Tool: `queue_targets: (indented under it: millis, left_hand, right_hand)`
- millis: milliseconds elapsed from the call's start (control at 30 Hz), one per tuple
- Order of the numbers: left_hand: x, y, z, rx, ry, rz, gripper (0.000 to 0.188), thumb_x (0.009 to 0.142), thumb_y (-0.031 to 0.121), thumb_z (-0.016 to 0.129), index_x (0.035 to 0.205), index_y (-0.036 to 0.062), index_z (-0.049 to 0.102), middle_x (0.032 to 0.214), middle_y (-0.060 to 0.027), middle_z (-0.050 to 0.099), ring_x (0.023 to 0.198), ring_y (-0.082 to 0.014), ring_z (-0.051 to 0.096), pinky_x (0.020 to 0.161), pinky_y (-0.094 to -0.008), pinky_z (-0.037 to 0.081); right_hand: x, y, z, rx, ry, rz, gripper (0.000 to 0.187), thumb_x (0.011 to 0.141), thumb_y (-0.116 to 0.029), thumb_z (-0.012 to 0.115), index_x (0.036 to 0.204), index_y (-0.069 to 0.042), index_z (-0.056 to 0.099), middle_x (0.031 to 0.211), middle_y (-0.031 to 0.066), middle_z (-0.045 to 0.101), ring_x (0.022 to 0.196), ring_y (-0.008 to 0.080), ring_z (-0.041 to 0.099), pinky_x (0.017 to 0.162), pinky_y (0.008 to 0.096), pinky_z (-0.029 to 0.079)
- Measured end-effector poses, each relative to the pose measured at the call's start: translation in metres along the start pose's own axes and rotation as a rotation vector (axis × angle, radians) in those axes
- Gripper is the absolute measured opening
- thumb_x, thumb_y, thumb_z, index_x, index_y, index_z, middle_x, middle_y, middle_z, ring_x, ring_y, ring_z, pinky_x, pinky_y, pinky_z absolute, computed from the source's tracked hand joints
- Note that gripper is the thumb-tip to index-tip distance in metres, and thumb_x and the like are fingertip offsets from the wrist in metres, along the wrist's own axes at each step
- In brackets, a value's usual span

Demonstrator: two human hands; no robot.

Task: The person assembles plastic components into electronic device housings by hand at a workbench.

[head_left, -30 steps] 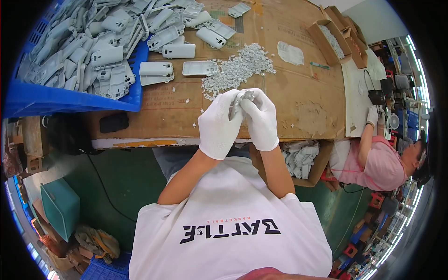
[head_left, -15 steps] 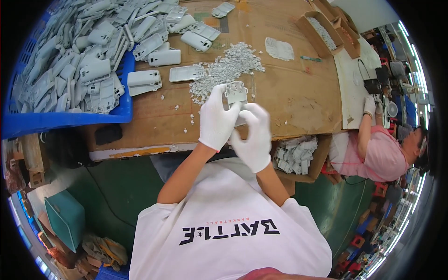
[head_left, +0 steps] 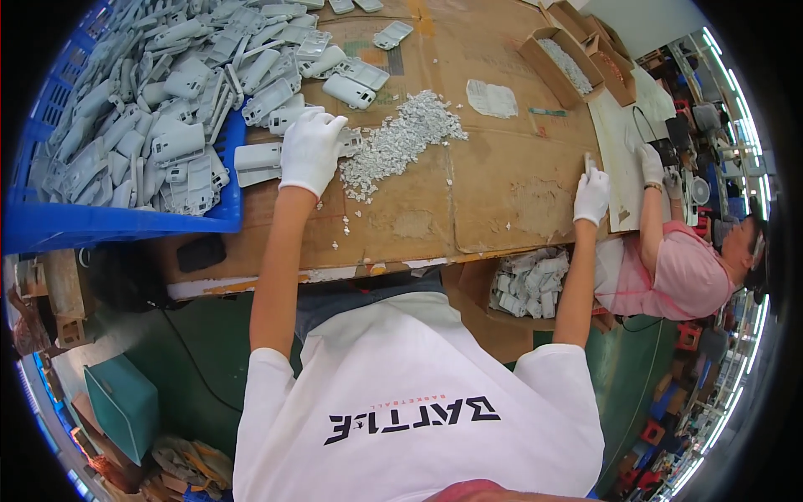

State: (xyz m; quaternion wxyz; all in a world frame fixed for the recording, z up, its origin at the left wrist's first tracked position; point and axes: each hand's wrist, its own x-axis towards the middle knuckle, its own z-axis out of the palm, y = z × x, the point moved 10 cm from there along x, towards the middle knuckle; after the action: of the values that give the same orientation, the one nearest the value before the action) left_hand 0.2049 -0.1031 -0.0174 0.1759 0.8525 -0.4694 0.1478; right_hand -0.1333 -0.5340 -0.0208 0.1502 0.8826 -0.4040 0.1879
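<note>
My left hand (head_left: 309,155), in a white glove, reaches over the loose shells beside the blue crate. Its fingers are bent and partly apart, above an open pale-grey plastic shell (head_left: 352,140) that shows at its right side. Another shell (head_left: 258,159) pokes out at the left, under the wrist side. Far to the right, my gloved right hand (head_left: 591,199) is closed on a pale plastic shell (head_left: 588,161), seen nearly edge-on above the fingers. A heap of tiny whitish parts (head_left: 401,138) spreads between the two hands.
A blue crate (head_left: 125,227) piled with grey shells stands at the left. Cardboard boxes (head_left: 535,54) with small parts sit at the far right. Below the table edge is a carton (head_left: 577,289) of pale pieces. A co-worker in pink (head_left: 690,272) works on the right.
Both hands were together at the middle over a shell. They have parted: the left moved to the shells beside the crate, the right moved far right with a shell.
</note>
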Motion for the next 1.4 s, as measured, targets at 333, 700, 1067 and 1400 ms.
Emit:
queue_targets:
  millis: [333,700,1067,1400]
  left_hand:
    - [0.007,-0.02,-0.002,0.081,0.048,-0.151,0.007,0.078,0.017,0.07,0.083,0.0122,0.067,0.083,-0.0086,0.066,0.088,-0.0282,0.063,0.081,-0.043,0.049]
    - [-0.139,-0.07,-0.006,-1.229,0.348,-0.913,0.027,0.095,0.01,0.057,0.121,0.0021,0.061,0.107,-0.006,0.066,0.088,-0.0125,0.064,0.076,-0.0293,0.053]
    - [-0.162,0.006,-0.005,-1.191,0.05,-0.826,0.061,0.081,-0.001,0.064,0.139,0.003,0.048,0.128,-0.0126,0.062,0.113,-0.0238,0.063,0.099,-0.0325,0.049]
    - [-0.152,0.032,-0.011,-0.833,-0.08,-0.807,0.041,0.082,0.004,0.063,0.123,0.0044,0.056,0.114,-0.0177,0.067,0.106,-0.0328,0.067,0.091,-0.0389,0.053]
  right_hand:
    - [-0.127,-0.349,-0.116,0.914,-0.099,-0.522,0.018,0.081,-0.012,0.072,0.095,-0.012,0.061,0.088,0.0076,0.061,0.085,0.0283,0.062,0.074,0.0382,0.051]
    - [-0.139,-0.4,-0.097,0.932,-0.333,-0.436,0.02,0.077,-0.014,0.079,0.086,-0.008,0.061,0.085,0.0097,0.06,0.077,0.0302,0.062,0.067,0.0407,0.05]
    - [-0.137,-0.407,-0.084,0.396,-0.489,-0.511,0.009,0.086,-0.008,0.064,0.094,-0.009,0.06,0.084,0.016,0.061,0.081,0.0367,0.068,0.068,0.0462,0.056]
    - [-0.13,-0.395,-0.097,0.472,-0.218,-0.835,0.014,0.079,-0.002,0.064,0.09,-0.01,0.06,0.089,0.0099,0.059,0.08,0.0304,0.063,0.069,0.0409,0.054]
